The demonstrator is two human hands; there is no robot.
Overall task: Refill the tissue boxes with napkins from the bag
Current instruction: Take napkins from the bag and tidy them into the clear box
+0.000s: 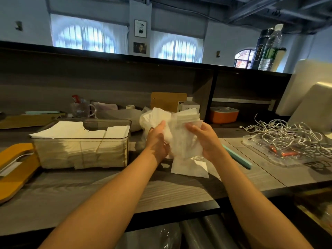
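Note:
A clear plastic bag of white napkins [181, 133] is held up over the counter between both hands. My left hand [158, 141] grips its left side and my right hand [206, 139] grips its right side, thumb on top. The bag's lower end and a loose napkin [188, 168] touch the counter. To the left stands a clear tissue box [80, 155] filled with stacked white napkins, some lying unevenly over its top. Its yellow lid [16, 168] lies at the far left.
A clear tray with tangled white cables [287, 139] sits at right. A teal stick [237, 157] lies by my right wrist. An orange container [223, 115], a brown box [168, 99] and a glass mug [81, 109] stand along the back.

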